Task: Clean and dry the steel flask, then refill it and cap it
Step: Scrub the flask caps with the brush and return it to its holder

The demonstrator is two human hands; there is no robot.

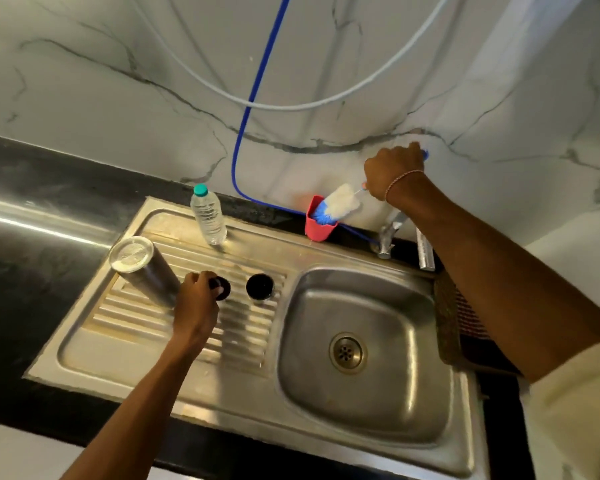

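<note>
Steel drainboard [94, 355]: your left hand [196, 303] gripping flask [149, 275], right hand [394, 171] clutching brush [340, 202]; scrubbing likely starting, drying, refilling, capping remaining.

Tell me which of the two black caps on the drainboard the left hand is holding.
The left cap, next to the steel flask: the left hand curls its fingers over it. The right cap, nearer the basin, stands untouched.

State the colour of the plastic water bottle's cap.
Teal; the bottle cap shows best in the head view.
</note>
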